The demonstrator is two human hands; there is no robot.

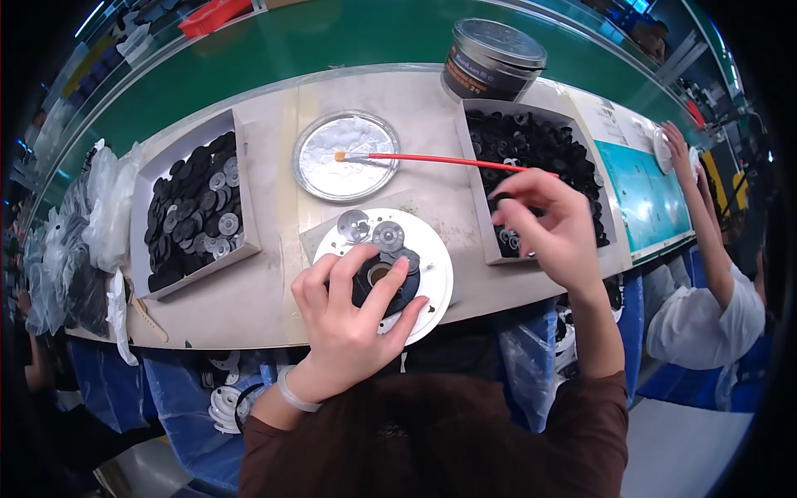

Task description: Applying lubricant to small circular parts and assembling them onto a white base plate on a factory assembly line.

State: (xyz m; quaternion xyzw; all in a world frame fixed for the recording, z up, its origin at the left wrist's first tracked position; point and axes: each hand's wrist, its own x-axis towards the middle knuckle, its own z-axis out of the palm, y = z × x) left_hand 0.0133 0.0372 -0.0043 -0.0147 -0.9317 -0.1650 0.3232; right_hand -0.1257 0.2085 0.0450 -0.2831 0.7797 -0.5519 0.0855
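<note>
My left hand [353,319] lies over a white round plate [437,274] near the table's front edge. Its fingers are curved around a black round part [360,290] with a brass-coloured centre, partly hidden beneath them. Beyond the fingertips, a grey gear [388,236] and a clear disc [353,225] sit on the plate. My right hand [552,228] hovers over the near end of the right-hand box [610,217], thumb and fingers pinched on a small black round part [503,198]. Black parts and some grey gears [535,137] fill that box.
A red-handled brush [440,158] rests across a round lid with whitish grease [349,137] and the right box. At left stands another box [249,224] of black and clear discs. Behind is a tin [490,62]; plastic bags [108,199] lie far left. A co-worker's arm [697,199] reaches in.
</note>
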